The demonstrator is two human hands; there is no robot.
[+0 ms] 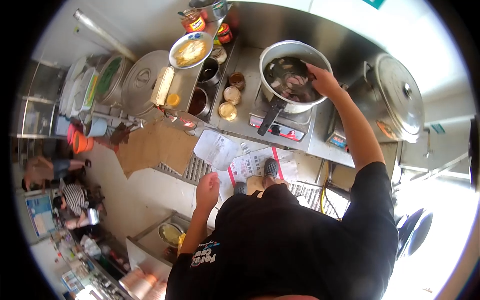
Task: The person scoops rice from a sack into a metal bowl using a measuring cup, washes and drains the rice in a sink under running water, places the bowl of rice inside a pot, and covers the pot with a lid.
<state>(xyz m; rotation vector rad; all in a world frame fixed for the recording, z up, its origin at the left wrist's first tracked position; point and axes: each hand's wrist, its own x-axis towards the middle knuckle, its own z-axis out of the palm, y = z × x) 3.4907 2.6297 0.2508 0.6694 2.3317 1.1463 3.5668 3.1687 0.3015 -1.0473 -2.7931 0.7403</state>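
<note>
My right hand [322,80] reaches over the right rim of a metal pot [265,55], its fingers bent at a dark, see-through round thing inside, which I cannot name. Pale pieces show in the pot. A black handle [271,116] sticks out toward me. Under the pot is a gas stove [280,128]. My left hand [207,190] hangs in the air at my left side, above the floor, with its fingers curled; whether it holds anything is too small to tell.
Small jars [232,95] stand left of the stove. A bowl of food [191,50] sits on the shelf. To the right is a large lidded pot [400,95]. Cardboard [155,145] lies on the floor. Other people [75,200] are at the far left.
</note>
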